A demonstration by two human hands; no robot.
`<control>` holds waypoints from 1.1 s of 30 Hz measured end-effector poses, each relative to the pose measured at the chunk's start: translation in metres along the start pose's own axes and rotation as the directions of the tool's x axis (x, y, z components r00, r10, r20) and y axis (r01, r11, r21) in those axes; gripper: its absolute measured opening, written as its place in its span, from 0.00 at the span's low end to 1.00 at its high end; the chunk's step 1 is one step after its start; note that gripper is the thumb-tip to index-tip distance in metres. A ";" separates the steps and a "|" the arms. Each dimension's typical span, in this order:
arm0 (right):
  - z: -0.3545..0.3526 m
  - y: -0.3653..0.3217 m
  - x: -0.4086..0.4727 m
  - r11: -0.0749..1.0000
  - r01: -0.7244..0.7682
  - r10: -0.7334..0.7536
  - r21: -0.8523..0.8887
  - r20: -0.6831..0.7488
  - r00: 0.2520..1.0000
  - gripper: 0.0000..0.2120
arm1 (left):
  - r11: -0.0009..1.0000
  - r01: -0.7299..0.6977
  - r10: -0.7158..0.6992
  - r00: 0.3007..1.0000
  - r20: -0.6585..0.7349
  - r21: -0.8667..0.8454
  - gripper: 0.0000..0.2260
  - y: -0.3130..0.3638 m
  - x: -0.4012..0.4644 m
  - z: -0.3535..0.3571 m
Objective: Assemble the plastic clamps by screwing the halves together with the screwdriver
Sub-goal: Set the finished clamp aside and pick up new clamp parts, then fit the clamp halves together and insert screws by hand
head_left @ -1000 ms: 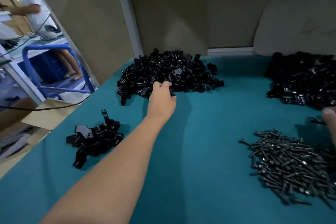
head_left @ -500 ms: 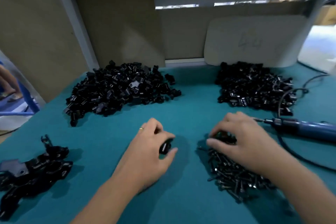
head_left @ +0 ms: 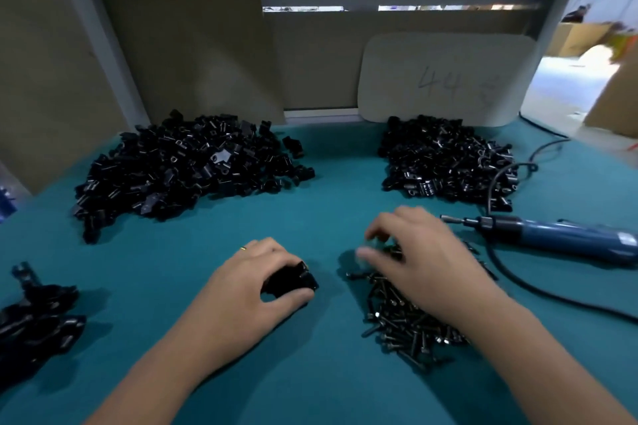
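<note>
Teal worktop [head_left: 328, 190], seen from the head camera. Left hand [head_left: 255, 286] rests low on the cloth, fingers and thumb curled around a black clamp half [head_left: 293, 281]; a ring shows on one finger. Right hand [head_left: 417, 262] sits over the far end of the screw pile [head_left: 407, 317], fingers bent down among the screws; fingertips are motion-blurred, so cannot tell whether a screw is pinched.

Two heaps of black clamp parts lie at the back: the larger left heap [head_left: 183, 169] spreads wide, the right heap [head_left: 448, 159] sits just in front of a rounded cardboard card [head_left: 445, 76] marked "44". A few bigger black pieces [head_left: 34, 321] lie at the left edge, well apart from both heaps.

Blue electric screwdriver [head_left: 552, 238] lies flat to the right of the right hand, bit pointing left, untouched. Its black cable [head_left: 507, 179] loops back beside the right heap.
</note>
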State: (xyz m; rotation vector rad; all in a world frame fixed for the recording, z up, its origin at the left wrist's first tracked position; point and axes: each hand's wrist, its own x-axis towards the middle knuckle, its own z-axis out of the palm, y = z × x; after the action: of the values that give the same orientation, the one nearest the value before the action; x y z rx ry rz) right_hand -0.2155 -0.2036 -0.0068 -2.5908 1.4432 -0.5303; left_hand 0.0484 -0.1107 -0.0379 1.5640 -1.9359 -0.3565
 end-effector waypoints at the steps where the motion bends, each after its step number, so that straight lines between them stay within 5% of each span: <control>1: -0.005 0.008 0.004 0.996 -0.087 0.084 -0.025 -0.088 0.993 0.18 | 1.000 -0.011 0.011 1.000 -0.020 0.014 0.08 -0.001 0.000 0.000; 4: -0.022 0.048 0.018 0.892 -0.426 0.374 -0.148 -0.286 0.882 0.23 | 1.000 -0.023 0.024 0.996 -0.080 0.021 0.11 -0.003 0.001 -0.001; 8: -0.033 0.105 0.033 0.706 -0.655 0.664 -0.270 -0.068 0.744 0.23 | 0.995 0.004 -0.017 0.991 -0.133 -0.095 0.08 0.003 0.004 0.002; 11: -0.040 0.128 0.046 0.724 -0.662 0.682 -0.195 0.061 0.728 0.16 | 0.971 0.017 -0.055 0.986 -0.155 -0.237 0.09 0.009 0.003 0.003; 15: -0.044 0.146 0.060 0.708 -0.687 0.694 -0.162 -0.020 0.720 0.13 | 0.961 0.047 -0.083 0.989 -0.122 -0.272 0.06 0.014 0.003 0.006; 19: -0.043 0.157 0.061 0.666 -0.745 0.739 -0.044 -0.102 0.666 0.20 | 0.959 0.068 -0.092 0.993 -0.076 -0.273 0.05 0.018 0.002 0.006; 23: -0.046 0.158 0.064 0.676 -0.729 0.725 -0.107 -0.078 0.684 0.14 | 0.931 0.120 -0.143 0.989 -0.043 -0.345 0.06 0.016 0.003 0.003; 28: -0.050 0.165 0.056 0.686 -0.727 0.723 -0.026 -0.088 0.686 0.14 | 0.887 0.196 -0.227 0.974 -0.026 -0.418 0.14 0.015 0.003 0.006; 33: -0.060 0.169 0.055 0.709 -0.703 0.704 0.056 -0.007 0.710 0.14 | 0.896 0.209 -0.235 0.972 -0.017 -0.392 0.12 0.018 0.005 0.007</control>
State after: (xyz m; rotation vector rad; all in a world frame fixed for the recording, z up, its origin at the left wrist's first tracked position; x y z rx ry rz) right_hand -0.3456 -0.3370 0.0148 -1.7539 2.2090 -0.4672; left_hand 0.0295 -0.1120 -0.0317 1.5067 -1.5220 -0.7311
